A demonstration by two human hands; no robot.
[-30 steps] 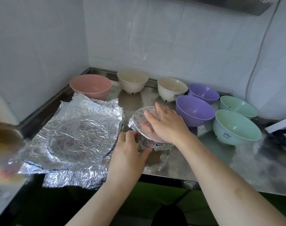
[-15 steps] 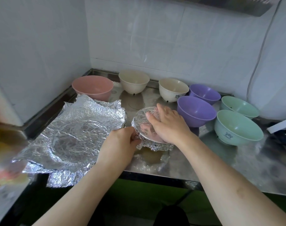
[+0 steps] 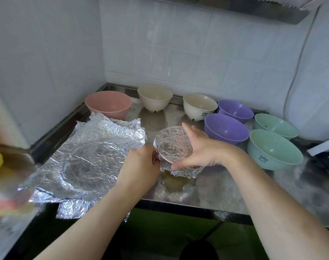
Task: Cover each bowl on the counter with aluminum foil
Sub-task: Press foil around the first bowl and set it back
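- So the foil-covered bowl sits on the steel counter, near the front edge, mouth facing up. It's round, so no real long axis. The foil top is stretched flat and its crinkled skirt hangs down the sides.
- The right hand wraps the bowl's right side: fingers spread along the far rim, thumb pressing the foil at the near rim. Wide, cupping hold on the bowl.
- The left hand is at the bowl's left edge with fingers curled tight, pinching the foil skirt against the side.
- Just left of the bowl lies a big crumpled foil sheet, flat-ish, with a round dent in it, and its front corner hangs over the counter's edge.
- Behind the bowl, along the wall: a pink bowl, two cream bowls, all uncovered and upright.
- Right of the bowl: two purple bowls, then two green bowls further right, open too.
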